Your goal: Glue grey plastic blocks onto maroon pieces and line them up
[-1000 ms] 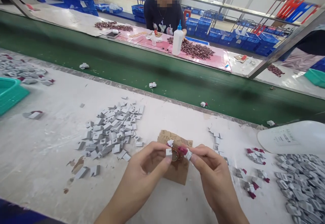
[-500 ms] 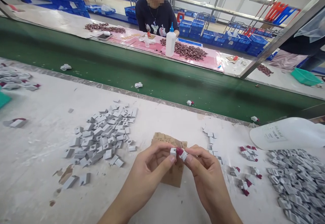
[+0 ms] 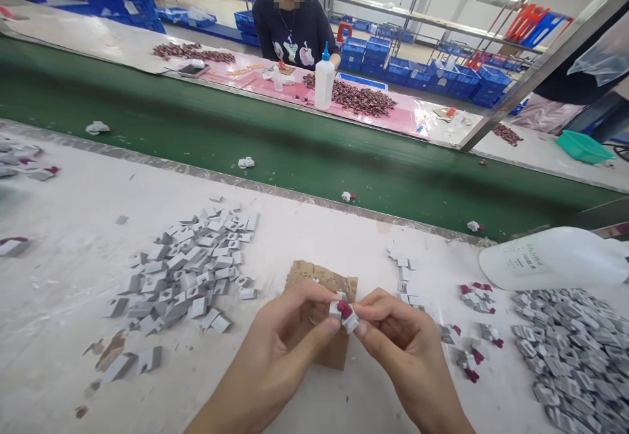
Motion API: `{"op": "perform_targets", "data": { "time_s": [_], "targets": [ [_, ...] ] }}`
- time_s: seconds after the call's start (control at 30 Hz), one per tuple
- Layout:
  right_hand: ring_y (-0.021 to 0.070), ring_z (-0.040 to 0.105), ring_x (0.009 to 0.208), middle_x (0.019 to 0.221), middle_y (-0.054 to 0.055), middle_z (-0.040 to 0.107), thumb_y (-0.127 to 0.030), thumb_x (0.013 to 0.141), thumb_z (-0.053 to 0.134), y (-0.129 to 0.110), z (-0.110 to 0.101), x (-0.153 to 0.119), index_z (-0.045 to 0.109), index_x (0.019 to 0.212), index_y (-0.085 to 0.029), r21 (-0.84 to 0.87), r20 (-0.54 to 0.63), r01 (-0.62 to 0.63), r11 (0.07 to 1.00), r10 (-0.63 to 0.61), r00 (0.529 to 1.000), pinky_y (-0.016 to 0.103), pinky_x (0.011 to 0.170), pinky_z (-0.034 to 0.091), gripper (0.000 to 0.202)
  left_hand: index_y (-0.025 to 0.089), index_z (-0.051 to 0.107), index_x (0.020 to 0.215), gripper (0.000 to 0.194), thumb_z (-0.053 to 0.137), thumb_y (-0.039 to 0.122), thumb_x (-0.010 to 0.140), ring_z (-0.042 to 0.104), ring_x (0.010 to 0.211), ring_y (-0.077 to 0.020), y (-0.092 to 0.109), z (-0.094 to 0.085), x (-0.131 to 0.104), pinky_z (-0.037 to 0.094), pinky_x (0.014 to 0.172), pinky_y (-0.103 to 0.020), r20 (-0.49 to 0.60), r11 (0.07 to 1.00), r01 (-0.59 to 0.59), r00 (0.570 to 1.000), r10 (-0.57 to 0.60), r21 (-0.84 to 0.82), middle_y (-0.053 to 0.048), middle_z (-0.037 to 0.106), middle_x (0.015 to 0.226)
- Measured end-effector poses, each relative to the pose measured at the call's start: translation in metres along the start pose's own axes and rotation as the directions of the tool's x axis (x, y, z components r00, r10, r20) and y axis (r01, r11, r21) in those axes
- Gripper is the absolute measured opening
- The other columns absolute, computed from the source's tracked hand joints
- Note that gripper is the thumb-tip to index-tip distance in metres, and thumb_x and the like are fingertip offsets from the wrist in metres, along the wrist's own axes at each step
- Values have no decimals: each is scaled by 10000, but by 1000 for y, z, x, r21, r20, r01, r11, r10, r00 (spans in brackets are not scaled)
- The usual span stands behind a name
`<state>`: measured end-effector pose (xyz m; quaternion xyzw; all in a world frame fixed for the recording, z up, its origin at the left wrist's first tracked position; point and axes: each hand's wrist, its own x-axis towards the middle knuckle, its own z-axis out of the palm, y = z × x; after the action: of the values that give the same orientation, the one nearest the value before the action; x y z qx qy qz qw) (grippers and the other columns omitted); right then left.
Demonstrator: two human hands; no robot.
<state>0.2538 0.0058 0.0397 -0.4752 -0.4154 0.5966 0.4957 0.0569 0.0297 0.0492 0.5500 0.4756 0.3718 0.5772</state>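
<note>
My left hand (image 3: 287, 342) pinches a small grey plastic block (image 3: 335, 309) between thumb and index finger. Opposite it, my right hand (image 3: 405, 342) grips a small grey-and-maroon plastic piece (image 3: 348, 316) by its pale end. The two parts meet between my fingertips, the maroon bit in the middle; whether they are joined I cannot tell. Beneath them lies a brown cardboard sheet (image 3: 322, 273), partly hidden by my hands. A loose pile of grey blocks (image 3: 189, 263) lies to the left, and several grey-and-maroon pieces (image 3: 474, 358) lie right of my right hand.
A large pile of grey parts (image 3: 574, 355) fills the right side beside a white plastic jug (image 3: 545, 257) on its side. Beyond the table runs a green conveyor belt (image 3: 196, 139) carrying several small pieces. Across it sits a person (image 3: 295, 31) behind a white bottle (image 3: 323, 83).
My hands have lowered slightly with the parts, which are now tilted and closer together. Pieces on the belt have shifted left. The whole view has moved a little.
</note>
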Motion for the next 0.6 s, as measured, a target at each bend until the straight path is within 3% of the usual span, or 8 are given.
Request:
{"op": "perform_targets", "data": {
  "time_s": [0.13, 0.4, 0.6],
  "targets": [
    [217, 724, 863, 940, 54, 776, -347, 948, 865, -11, -4, 0, 881, 945, -266, -19, 39, -62, 998, 63, 997, 316, 754, 595, 82, 333, 811, 1065, 152, 720, 447, 1023, 718, 824, -224, 6, -9, 4, 577, 728, -323, 98, 999, 32, 995, -35, 28, -8, 793, 887],
    [217, 743, 848, 926, 51, 781, -351, 952, 856, -8, -1, 11, 878, 919, -268, -59, 57, -21, 998, 24, 998, 332, 773, 631, 92, 331, 794, 1037, 159, 681, 442, 1040, 734, 909, -244, 4, -11, 6, 581, 798, -350, 97, 997, 49, 994, -55, 67, -23, 795, 939],
    [226, 793, 876, 927, 51, 832, -442, 979, 800, -7, 13, 45, 846, 1020, -239, -86, 143, -80, 993, 92, 986, 325, 780, 647, 212, 296, 744, 1081, 222, 620, 480, 1065, 754, 872, -230, 2, -35, 23, 596, 789, -334, 136, 998, 68, 988, -66, -8, -29, 790, 943]
  ]
}}
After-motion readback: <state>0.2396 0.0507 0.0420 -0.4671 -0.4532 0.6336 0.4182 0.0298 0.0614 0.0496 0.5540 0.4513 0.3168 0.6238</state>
